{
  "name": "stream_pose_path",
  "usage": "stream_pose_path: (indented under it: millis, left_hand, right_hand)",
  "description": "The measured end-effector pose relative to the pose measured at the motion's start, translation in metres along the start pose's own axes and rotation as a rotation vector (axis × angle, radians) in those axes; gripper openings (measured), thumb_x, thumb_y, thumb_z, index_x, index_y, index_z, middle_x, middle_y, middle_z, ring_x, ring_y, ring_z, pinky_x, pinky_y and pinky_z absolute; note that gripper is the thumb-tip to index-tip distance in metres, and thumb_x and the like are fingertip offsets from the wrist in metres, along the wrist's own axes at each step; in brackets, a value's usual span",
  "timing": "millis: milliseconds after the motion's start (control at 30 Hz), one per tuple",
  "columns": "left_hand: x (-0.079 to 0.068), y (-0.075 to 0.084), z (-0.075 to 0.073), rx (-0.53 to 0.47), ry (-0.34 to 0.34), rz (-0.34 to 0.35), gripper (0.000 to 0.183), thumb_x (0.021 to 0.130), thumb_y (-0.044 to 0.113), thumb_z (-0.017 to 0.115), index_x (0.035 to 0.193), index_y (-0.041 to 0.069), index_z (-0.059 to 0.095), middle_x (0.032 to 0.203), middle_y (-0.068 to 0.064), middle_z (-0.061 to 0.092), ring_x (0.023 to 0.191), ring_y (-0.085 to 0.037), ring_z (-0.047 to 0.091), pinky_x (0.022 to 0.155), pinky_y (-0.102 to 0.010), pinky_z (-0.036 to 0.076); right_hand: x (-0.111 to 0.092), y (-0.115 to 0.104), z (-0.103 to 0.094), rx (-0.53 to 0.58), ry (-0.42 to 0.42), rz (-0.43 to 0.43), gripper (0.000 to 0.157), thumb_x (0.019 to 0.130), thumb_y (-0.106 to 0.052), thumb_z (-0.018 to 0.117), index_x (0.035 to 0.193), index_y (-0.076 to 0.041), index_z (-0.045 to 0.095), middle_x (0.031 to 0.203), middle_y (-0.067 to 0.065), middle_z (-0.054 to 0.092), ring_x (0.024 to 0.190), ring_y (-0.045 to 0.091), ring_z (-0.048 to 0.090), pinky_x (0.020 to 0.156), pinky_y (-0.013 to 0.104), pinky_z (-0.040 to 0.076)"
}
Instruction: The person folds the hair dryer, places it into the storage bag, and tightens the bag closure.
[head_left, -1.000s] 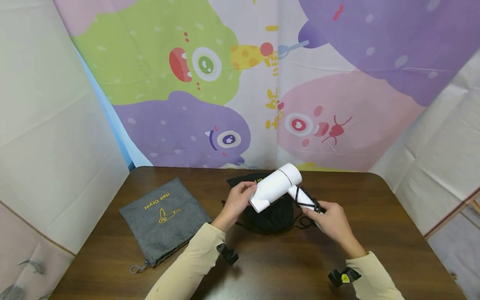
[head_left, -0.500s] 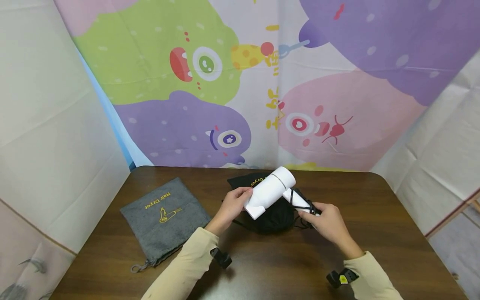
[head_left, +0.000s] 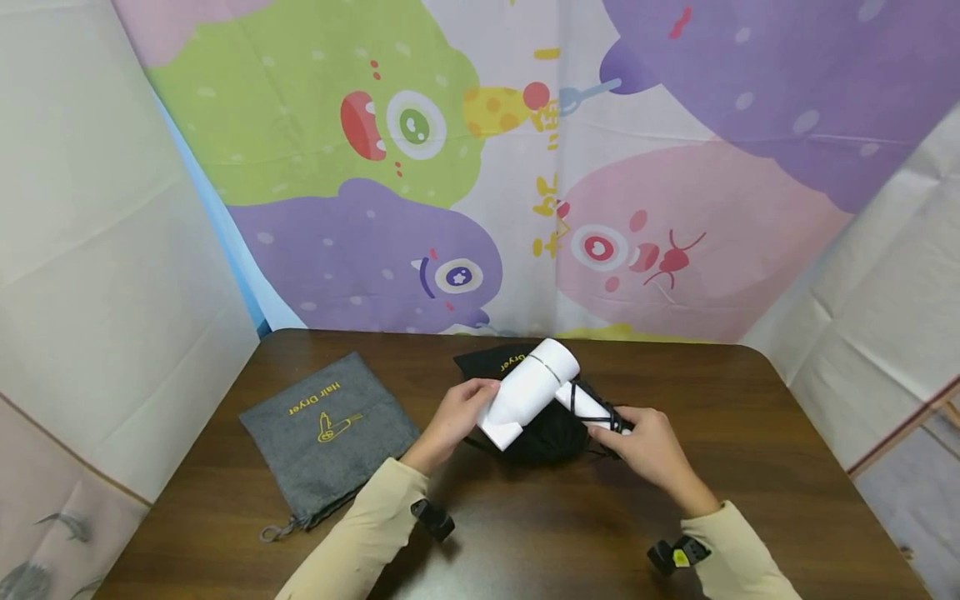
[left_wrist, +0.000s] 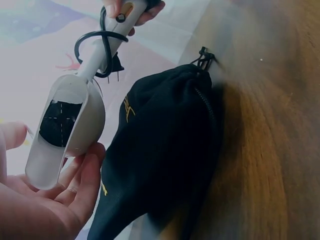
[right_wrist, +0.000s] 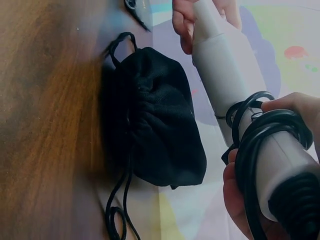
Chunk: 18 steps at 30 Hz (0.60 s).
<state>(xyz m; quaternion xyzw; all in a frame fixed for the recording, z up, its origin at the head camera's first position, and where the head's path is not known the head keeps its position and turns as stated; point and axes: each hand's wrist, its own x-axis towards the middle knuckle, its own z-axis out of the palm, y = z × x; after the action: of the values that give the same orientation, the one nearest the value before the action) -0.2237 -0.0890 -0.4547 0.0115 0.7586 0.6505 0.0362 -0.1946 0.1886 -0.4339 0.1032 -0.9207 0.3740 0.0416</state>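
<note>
A white hair dryer (head_left: 534, 382) is held above the table between both hands. My left hand (head_left: 452, 418) grips its nozzle end, thumb on one side and fingers on the other, as the nozzle (left_wrist: 47, 165) shows in the left wrist view. My right hand (head_left: 651, 446) holds the handle (head_left: 583, 403), which has a black cord (right_wrist: 245, 155) wound round it. Part of the plug (left_wrist: 116, 65) hangs by the handle in the left wrist view. Just beneath the dryer lies a bulging black drawstring bag (head_left: 553, 440), partly hidden by it.
To the left lies a flat grey drawstring bag (head_left: 330, 437) with yellow "Hair Dryer" lettering. All this is on a brown wooden table (head_left: 555, 533). Behind its far edge hangs a cartoon-printed cloth (head_left: 405, 250), with white sheets (head_left: 112, 208) at the sides.
Both hands have moved a little to the left and down towards me, carrying the hair dryer along. The two bags have stayed in place.
</note>
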Motion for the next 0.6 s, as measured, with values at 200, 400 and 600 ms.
stream_pose_path:
  millis: [200,400,600]
  left_hand:
    - [-0.0028,-0.0013,-0.0035,0.010,-0.025,-0.024,0.039,0.099,0.030,0.054,0.119,-0.002,0.064,0.106,-0.018,0.068,0.079,-0.012,0.059,0.069,-0.023,0.049]
    - [-0.0046,-0.0023,-0.0069,0.035,-0.060,-0.047,0.040,0.099,0.032,0.053,0.123,0.001,0.063,0.108,-0.016,0.067,0.082,-0.013,0.059,0.071,-0.024,0.049]
    - [-0.0076,-0.0038,-0.0080,0.016,-0.091,-0.045,0.041,0.099,0.031,0.053,0.124,-0.001,0.061,0.108,-0.017,0.066,0.082,-0.013,0.060,0.071,-0.026,0.050]
  right_hand:
    - [-0.0013,-0.0008,0.0033,-0.008,-0.010,-0.018,0.025,0.081,-0.025,0.076,0.087,-0.002,0.071,0.066,0.002,0.063,0.054,0.010,0.050,0.049,0.023,0.042]
    - [-0.0012,-0.0045,0.0043,-0.013,-0.018,-0.035,0.026,0.080,-0.026,0.077,0.087,-0.002,0.071,0.065,0.000,0.061,0.055,0.008,0.048,0.049,0.023,0.040]
    - [-0.0007,-0.0044,0.0057,-0.010,-0.037,-0.054,0.026,0.080,-0.026,0.078,0.090,-0.003,0.073,0.067,0.000,0.063,0.055,0.008,0.049,0.050,0.023,0.040]
